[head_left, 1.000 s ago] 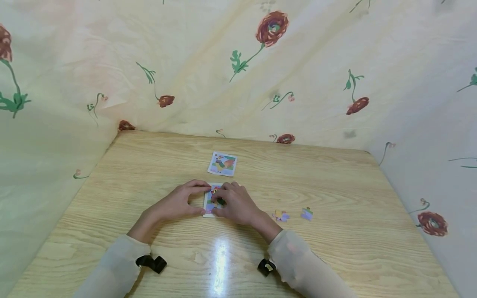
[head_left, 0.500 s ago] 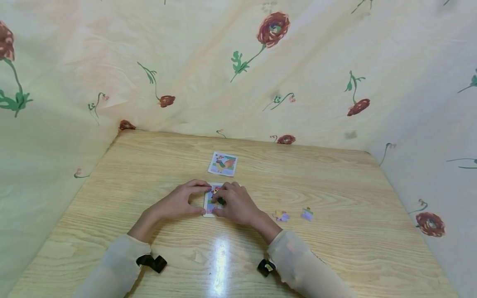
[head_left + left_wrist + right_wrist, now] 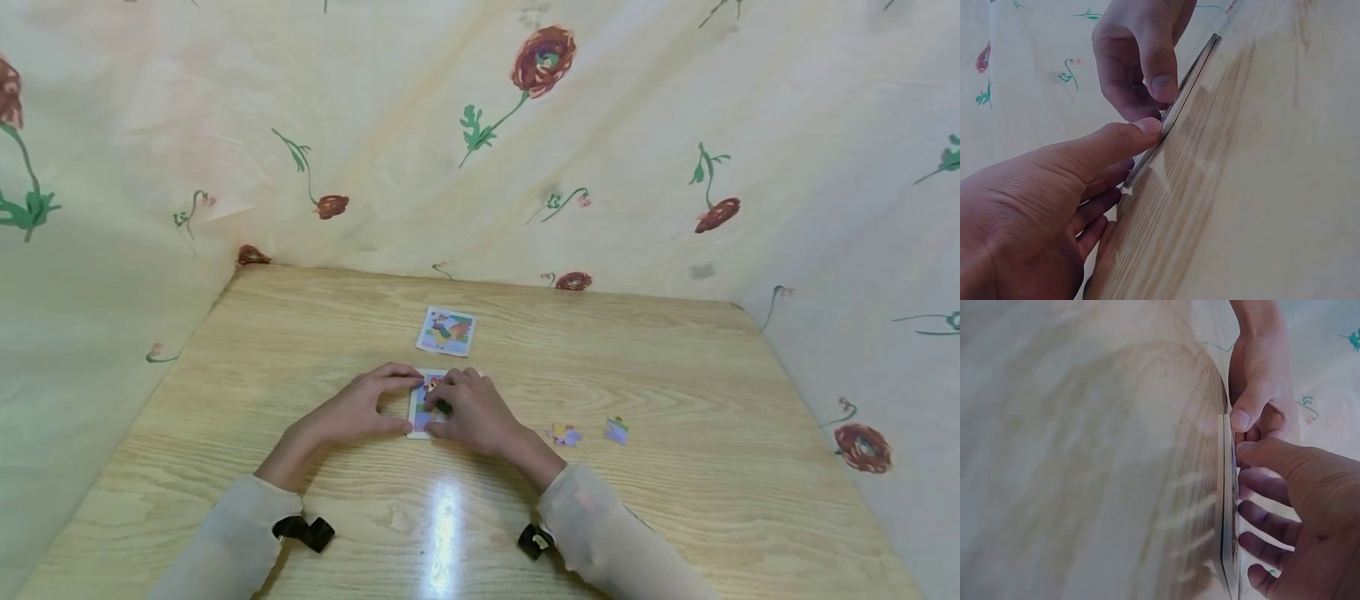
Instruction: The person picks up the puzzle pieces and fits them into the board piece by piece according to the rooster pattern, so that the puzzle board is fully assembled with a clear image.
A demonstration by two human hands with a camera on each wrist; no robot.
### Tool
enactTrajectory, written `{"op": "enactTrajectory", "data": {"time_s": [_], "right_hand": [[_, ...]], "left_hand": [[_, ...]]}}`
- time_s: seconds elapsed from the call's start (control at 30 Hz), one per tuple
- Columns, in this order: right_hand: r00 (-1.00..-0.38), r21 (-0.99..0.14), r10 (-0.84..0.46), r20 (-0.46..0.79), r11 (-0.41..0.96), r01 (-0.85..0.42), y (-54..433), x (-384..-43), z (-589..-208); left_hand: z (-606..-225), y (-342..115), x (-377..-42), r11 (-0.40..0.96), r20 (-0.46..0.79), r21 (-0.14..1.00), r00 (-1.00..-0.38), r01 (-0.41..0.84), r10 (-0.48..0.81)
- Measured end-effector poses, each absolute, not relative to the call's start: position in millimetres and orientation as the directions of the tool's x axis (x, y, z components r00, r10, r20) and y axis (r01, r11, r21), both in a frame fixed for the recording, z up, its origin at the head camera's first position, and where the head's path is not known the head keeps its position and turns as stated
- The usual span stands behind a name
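A white-bordered jigsaw board [image 3: 417,417] with a colourful picture lies on the table between the hands. The left hand [image 3: 356,406] grips its left side, thumb at the near corner and fingers at the far one. Over the right half of the board bends the right hand [image 3: 474,412], its fingers curled down onto the picture and its thumb at the near edge. A dark green patch shows under those fingers; whether it is a loose piece is hidden. In the right wrist view, the right hand's fingertips [image 3: 1246,540] meet the face of the thin board [image 3: 1227,506].
A square rooster picture card [image 3: 447,332] lies just beyond the board. To the right are loose jigsaw pieces: a yellow and purple cluster [image 3: 564,434] and a purple and green piece [image 3: 617,430]. Flowered cloth [image 3: 420,125] hangs behind the wooden table [image 3: 675,358] and along its sides.
The head view shifts very slightly. Both hands, the board, the card and the loose pieces keep their places.
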State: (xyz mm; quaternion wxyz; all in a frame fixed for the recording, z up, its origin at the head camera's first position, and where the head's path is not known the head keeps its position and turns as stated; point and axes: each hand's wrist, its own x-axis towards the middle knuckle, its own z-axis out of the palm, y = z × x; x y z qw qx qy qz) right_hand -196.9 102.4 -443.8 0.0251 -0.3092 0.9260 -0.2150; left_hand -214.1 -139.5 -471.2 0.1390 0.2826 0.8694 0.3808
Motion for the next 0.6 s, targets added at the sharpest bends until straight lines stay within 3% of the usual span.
{"op": "enactTrajectory", "data": {"time_s": [0.27,0.6], "right_hand": [[-0.84,-0.535,-0.526,0.133,0.675,-0.508,144.4,-185.4,-431.1],[-0.909,-0.562,-0.386,0.16,0.721,-0.405,222.7,-167.6,-429.2]], "left_hand": [[-472.6,-134.2,-214.1,0.54,-0.029,0.751,-0.796,0.381,0.604],[-469.3,-138.7,-213.7,0.561,-0.045,0.742,-0.808,0.367,0.587]]}}
